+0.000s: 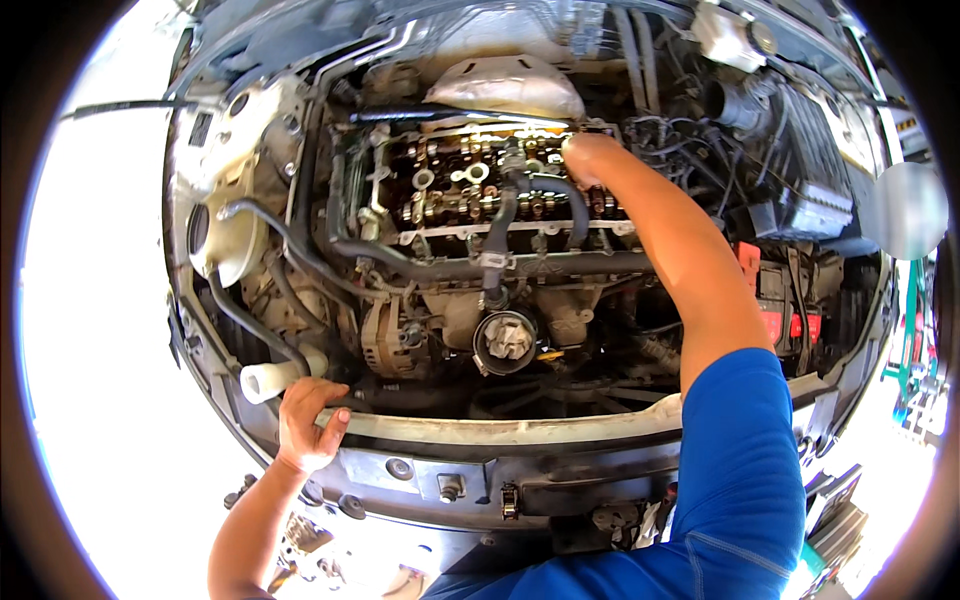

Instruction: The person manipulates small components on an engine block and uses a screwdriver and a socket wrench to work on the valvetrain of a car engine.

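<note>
Apparently, the step in hand was close work on the opened engine (pixel 475 173), mid-frame, with the right hand (pixel 592 160) at its upper-right corner; those fingers were hidden, so I could not tell their grip. The next move seemed to call for careful clearance around the black hose (pixel 500 225). At lower left, the left hand (pixel 312 427) rested half open beside the pale rail (pixel 520 431), seemingly gripping nothing. The engine's top was oily, knobbly metal; a crumpled whitish wad (pixel 508 338) filled a dark ring (pixel 478 352) below.
</note>
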Demonstrator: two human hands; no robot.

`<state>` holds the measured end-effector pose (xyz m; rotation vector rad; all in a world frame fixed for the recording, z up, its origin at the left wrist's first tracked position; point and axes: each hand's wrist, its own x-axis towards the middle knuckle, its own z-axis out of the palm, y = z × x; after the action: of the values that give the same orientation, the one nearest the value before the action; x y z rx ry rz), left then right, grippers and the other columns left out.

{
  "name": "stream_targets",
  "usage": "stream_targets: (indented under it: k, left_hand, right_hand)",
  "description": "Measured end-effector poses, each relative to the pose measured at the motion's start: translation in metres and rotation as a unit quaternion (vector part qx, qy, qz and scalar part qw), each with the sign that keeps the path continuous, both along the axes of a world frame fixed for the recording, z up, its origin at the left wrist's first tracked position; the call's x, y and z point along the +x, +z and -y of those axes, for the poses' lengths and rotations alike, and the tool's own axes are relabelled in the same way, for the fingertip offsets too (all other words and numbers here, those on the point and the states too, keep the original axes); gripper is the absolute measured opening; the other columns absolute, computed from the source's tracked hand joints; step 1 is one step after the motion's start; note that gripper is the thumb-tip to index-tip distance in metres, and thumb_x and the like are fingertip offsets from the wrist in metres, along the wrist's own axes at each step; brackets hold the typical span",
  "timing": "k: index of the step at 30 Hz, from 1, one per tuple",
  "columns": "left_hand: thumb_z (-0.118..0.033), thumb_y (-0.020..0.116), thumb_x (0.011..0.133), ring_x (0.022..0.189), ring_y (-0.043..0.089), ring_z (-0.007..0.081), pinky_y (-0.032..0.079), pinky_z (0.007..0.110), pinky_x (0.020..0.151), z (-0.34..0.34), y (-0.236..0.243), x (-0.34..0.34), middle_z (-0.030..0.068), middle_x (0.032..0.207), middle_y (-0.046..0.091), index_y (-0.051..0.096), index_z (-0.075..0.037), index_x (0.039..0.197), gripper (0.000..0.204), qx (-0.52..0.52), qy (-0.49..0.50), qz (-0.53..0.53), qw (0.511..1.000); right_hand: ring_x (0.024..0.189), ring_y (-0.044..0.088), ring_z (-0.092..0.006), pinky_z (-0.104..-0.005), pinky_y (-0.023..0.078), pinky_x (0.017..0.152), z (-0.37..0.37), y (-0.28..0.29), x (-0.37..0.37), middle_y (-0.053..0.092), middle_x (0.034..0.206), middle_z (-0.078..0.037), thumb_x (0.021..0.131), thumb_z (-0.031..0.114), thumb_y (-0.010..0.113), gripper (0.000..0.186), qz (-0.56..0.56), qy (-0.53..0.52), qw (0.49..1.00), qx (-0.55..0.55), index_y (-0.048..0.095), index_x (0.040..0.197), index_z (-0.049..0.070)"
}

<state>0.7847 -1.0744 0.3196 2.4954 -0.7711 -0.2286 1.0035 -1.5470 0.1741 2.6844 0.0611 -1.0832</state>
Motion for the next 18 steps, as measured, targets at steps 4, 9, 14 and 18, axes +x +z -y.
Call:
stream_targets:
  k: [4,9,14,18]
  left_hand:
    - [-0.029,0.065,0.08,0.079,0.06,0.0323,0.044,0.039,0.072,0.0,-0.004,0.0,0.0129,0.084,0.064,0.065,-0.001,0.088,0.029,-0.026,0.006,0.025,0.999]
    - [-0.029,0.066,0.079,0.079,0.06,0.0315,0.044,0.038,0.073,0.002,-0.008,0.009,0.0126,0.084,0.064,0.066,-0.001,0.087,0.029,-0.031,-0.016,0.025,0.999]
    - [-0.027,0.066,0.077,0.079,0.06,0.0307,0.044,0.038,0.074,-0.002,-0.003,-0.002,0.0119,0.083,0.064,0.066,-0.002,0.086,0.027,-0.016,0.009,0.024,1.0]
    - [-0.026,0.066,0.077,0.079,0.06,0.0303,0.043,0.038,0.074,-0.002,-0.002,-0.002,0.0114,0.083,0.064,0.066,-0.002,0.085,0.026,-0.013,0.004,0.024,1.0]
  right_hand:
    - [0.089,0.068,-0.0193,-0.0347,0.052,0.078,-0.004,-0.024,0.024,0.072,0.092,-0.002,0.073,0.026,0.078,0.02,-0.06,-0.029,0.994,-0.092,0.073,0.089,0.015]
    - [0.086,0.066,-0.0182,-0.0378,0.049,0.082,0.031,-0.094,0.053,0.071,0.098,-0.001,0.079,0.032,0.07,0.023,-0.154,-0.013,0.97,-0.189,0.071,0.094,0.014]
    - [0.083,0.065,-0.023,-0.0401,0.05,0.079,0.021,-0.081,0.054,0.071,0.093,-0.005,0.078,0.033,0.071,0.026,-0.157,0.054,0.984,-0.059,0.072,0.093,0.013]
    - [0.077,0.063,-0.0222,-0.0396,0.049,0.073,0.015,-0.068,0.044,0.069,0.088,-0.003,0.075,0.029,0.072,0.02,-0.144,0.056,0.987,-0.049,0.071,0.09,0.016]
